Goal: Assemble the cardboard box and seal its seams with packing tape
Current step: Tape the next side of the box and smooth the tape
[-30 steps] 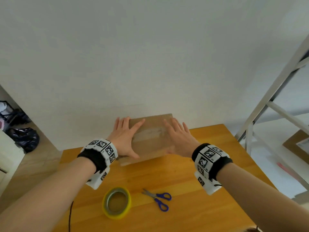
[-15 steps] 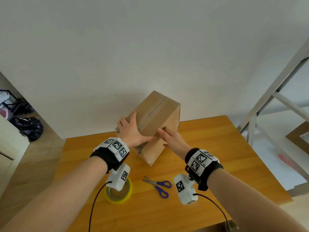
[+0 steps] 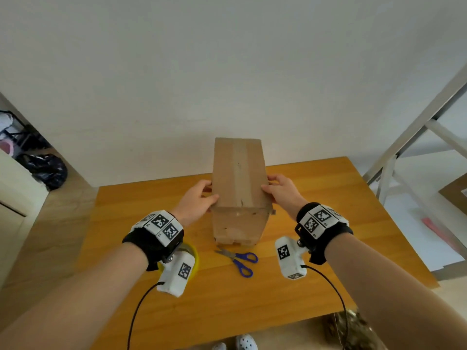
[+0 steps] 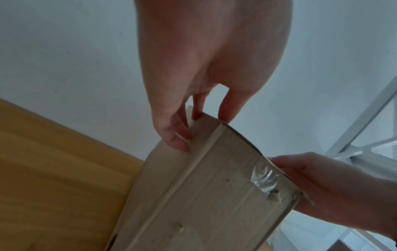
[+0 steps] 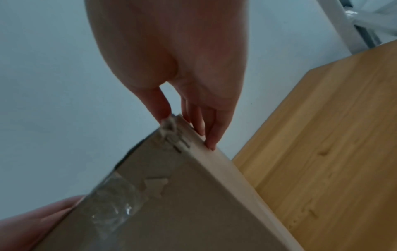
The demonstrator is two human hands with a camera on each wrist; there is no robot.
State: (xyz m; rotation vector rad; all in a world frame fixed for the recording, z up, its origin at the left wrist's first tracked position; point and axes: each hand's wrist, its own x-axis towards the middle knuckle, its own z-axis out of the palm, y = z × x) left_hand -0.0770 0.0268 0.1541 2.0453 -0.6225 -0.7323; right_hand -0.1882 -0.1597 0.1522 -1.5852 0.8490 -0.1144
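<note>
Box point(image 3: 238, 183) stands on end on surface point(image 3: 316, 188), btwn both hands. L hand point(image 3: 198, 202) grips its left side, thumb on near face, fingers round the far edge. R hand point(image 3: 281, 193) grips the right side likewise. Clear tape point(image 3: 240, 170) runs down box's top face. Scissors point(image 3: 240, 258) on surface nearer than the hands; tape roll point(image 3: 193, 256) under L wrist.

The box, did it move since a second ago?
Yes. The cardboard box was lying low at the table's far edge; now it stands turned on end, nearer the scissors, held by both hands.
</note>
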